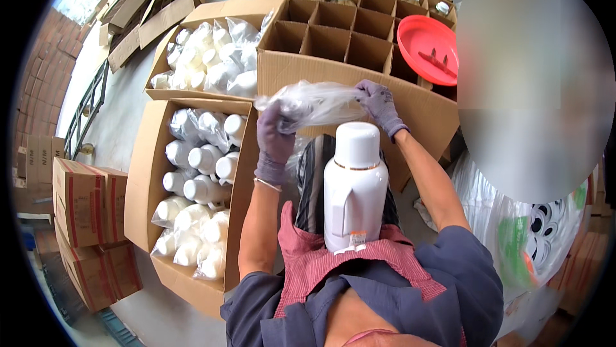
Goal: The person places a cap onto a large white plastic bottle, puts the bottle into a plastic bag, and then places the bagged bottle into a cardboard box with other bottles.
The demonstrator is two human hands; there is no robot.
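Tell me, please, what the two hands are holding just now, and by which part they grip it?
Both hands hold a clear plastic bag above the white bottle: the left hand grips its left part, the right hand pinches its right end.

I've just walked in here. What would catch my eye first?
Most striking is the tall white bottle standing upright in the person's lap at centre, with the left hand and right hand, both in purple gloves, stretching a clear plastic bag just above its cap. To the left, an open cardboard box lies packed with bagged white bottles. At upper right, a red bowl sits on a divided carton.
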